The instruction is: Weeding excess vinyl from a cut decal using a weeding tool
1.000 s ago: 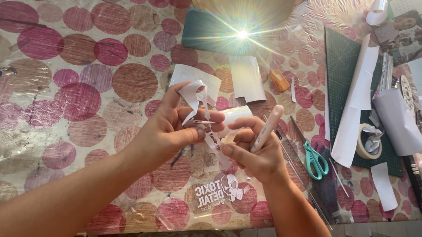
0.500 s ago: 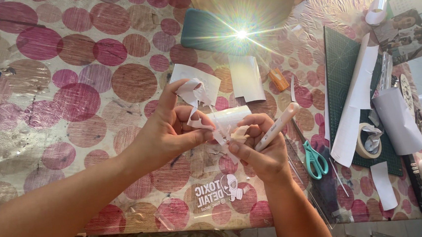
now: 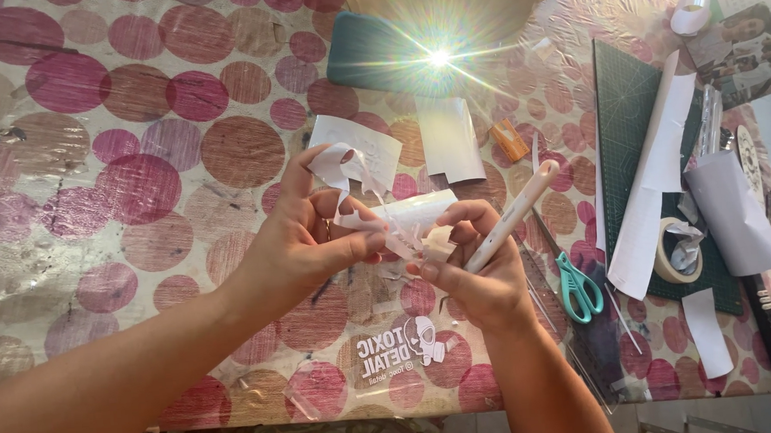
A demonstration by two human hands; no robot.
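Paper cutout (image 3: 361, 186), thin, white and curling, sits pinched in the left hand (image 3: 302, 245) above the glossy dotted tablecloth (image 3: 130, 189). Right hand (image 3: 475, 269) grips a slim white craft knife (image 3: 510, 217), fingertips closed on the cutout's lower strip. Teal-handled scissors (image 3: 578, 286) lie just beside.

Head camera, close above table (image 3: 84, 174)

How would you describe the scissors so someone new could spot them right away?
Start at the dark green cutting mat on the right side of the dotted table. Just left of its lower edge, beside the right hand, lie the scissors. Their teal handles are the only teal loops among the white paper scraps.
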